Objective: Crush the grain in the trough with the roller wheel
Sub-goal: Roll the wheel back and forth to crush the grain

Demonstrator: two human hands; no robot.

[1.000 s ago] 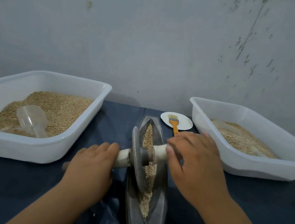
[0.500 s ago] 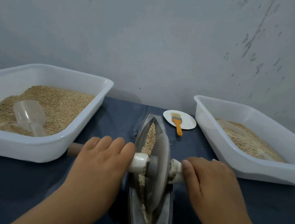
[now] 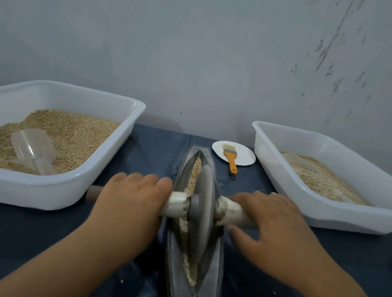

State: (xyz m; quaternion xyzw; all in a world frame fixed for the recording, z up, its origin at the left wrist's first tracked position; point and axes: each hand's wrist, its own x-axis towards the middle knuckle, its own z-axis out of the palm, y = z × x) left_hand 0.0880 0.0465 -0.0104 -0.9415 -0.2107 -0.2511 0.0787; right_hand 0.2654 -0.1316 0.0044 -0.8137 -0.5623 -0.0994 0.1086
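A boat-shaped metal trough (image 3: 206, 295) lies lengthwise on the dark blue table in front of me. A line of tan grain (image 3: 196, 170) runs along its groove. The grey roller wheel (image 3: 203, 213) stands upright in the groove near the trough's middle, on an axle with white-wrapped handles. My left hand (image 3: 131, 204) lies over the left handle with fingers curled over it. My right hand (image 3: 271, 229) grips the right handle, fingers on top and thumb on the near side. The axle's bare left end (image 3: 93, 192) sticks out past my left hand.
A white tub (image 3: 43, 194) of whole grain with a clear scoop (image 3: 33, 148) stands at the left. Another white tub (image 3: 354, 217) of paler grain stands at the right. Behind the trough, a small white plate (image 3: 243, 154) carries an orange-handled brush (image 3: 231, 160). The wall is close behind.
The wheel rolled toward me along the trough, then slightly back away, and straightened from a tilt. Both hands stayed on the handles and moved with it.
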